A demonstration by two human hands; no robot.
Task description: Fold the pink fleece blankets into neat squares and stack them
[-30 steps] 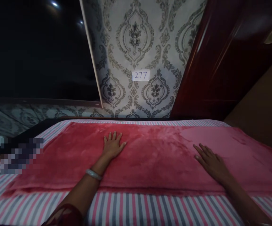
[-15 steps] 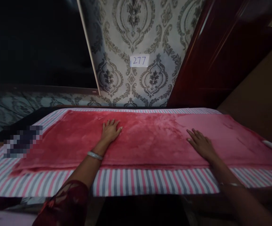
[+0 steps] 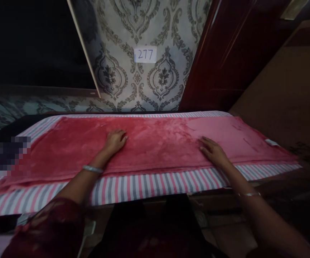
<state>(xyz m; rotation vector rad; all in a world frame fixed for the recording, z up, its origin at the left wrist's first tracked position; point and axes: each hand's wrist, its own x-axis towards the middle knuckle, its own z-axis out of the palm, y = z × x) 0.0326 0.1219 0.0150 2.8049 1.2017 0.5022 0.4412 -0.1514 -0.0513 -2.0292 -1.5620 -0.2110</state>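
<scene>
A folded red fleece blanket (image 3: pixel 155 143) lies flat along a table covered with a pink, white and grey striped cloth (image 3: pixel 149 184). My left hand (image 3: pixel 115 140) rests palm down on the blanket's middle, fingers slightly curled, a silver bangle on the wrist. My right hand (image 3: pixel 212 150) lies flat on the blanket near its front edge, right of centre. Neither hand grips anything. A small white tag (image 3: pixel 271 142) shows at the blanket's right end.
Patterned grey wallpaper with a paper label reading 277 (image 3: pixel 145 55) stands behind the table. A dark red wooden door (image 3: pixel 224 53) is at the right, a dark panel (image 3: pixel 31 43) at the left. A blurred patch (image 3: pixel 6 157) sits on the table's left end.
The view has pulled back and tilted down, so the table's front edge and the floor below show. Both hands have slid toward the blanket's front edge, the left fingers curling a little.
</scene>
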